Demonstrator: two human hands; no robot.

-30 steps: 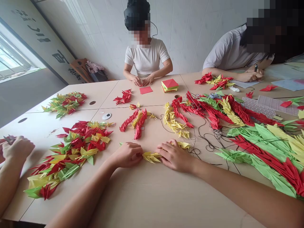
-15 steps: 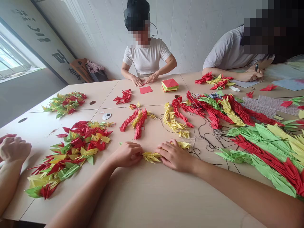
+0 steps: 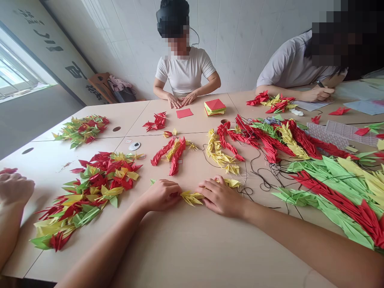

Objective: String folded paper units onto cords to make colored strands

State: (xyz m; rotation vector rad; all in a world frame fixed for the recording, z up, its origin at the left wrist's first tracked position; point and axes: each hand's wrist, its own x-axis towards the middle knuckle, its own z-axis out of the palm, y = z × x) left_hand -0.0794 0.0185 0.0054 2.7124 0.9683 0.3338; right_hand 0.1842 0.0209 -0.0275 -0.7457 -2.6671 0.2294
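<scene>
A strand of yellow folded-paper cranes point(image 3: 192, 198) lies on the table between my hands. My right hand point(image 3: 220, 197) is closed over it, and more yellow cranes show past the knuckles. At the strand's left end, my left hand point(image 3: 162, 195) is curled with its fingertips tucked under, so what they pinch is hidden. A small green paper tip point(image 3: 153, 182) pokes out behind that hand. Just beyond lie short red strands point(image 3: 177, 156) and a curved yellow strand point(image 3: 216, 150). Loose black cord point(image 3: 264, 182) is tangled right of my right hand.
Piles of loose red, yellow and green cranes point(image 3: 99, 182) lie at left. Long green and red strands point(image 3: 342, 200) cover the right side. A person opposite presses paper near a stack of coloured squares point(image 3: 215, 108); another writes. A co-worker's hand point(image 3: 16, 188) rests at far left.
My hands have barely moved. At far left the co-worker's hand has shifted a little left. Across the table, the person's hands have drawn slightly together, and the writer's pen hand has moved slightly.
</scene>
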